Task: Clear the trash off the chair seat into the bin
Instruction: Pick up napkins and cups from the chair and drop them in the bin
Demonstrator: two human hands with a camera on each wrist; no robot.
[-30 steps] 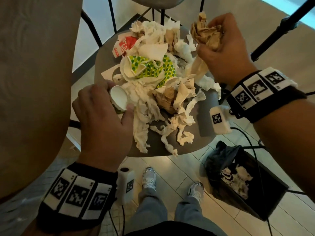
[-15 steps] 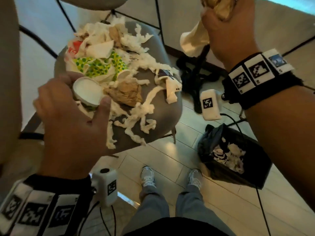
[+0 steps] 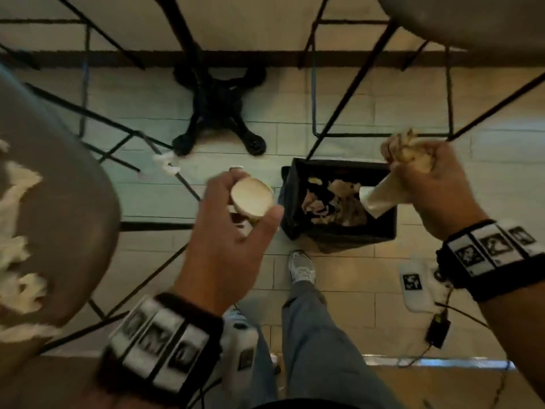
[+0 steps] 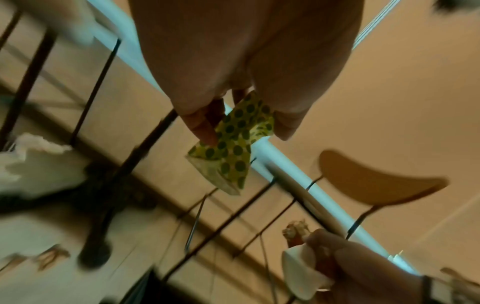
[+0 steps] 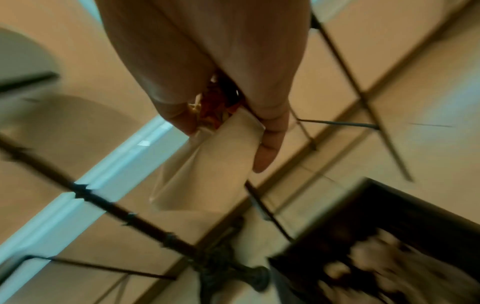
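My left hand (image 3: 236, 214) grips a crushed paper cup (image 3: 252, 197) with a white inside just left of the black bin (image 3: 339, 231). In the left wrist view the cup (image 4: 233, 152) shows its yellow wall with green dots between my fingers. My right hand (image 3: 427, 184) holds a wad of crumpled brown paper (image 3: 410, 149) with a pale sheet (image 3: 380, 197) hanging down over the bin's right rim. The same pale sheet (image 5: 207, 164) hangs below my right fingers. The bin holds crumpled trash (image 3: 333, 199). The grey chair seat (image 3: 65, 219) at the left edge carries white tissue scraps (image 3: 17, 246).
A black cast table foot (image 3: 218, 107) stands on the tiled floor behind the bin. Thin black chair legs (image 3: 348, 113) cross the floor around it. A white scrap (image 3: 166, 163) lies on the floor. My shoe (image 3: 300, 268) is just before the bin. Another chair seat (image 3: 472, 19) is top right.
Both hands have swung from over the chair seat to the bin on the floor, each carrying its trash. The view has turned right, so the chair now sits at the left edge.
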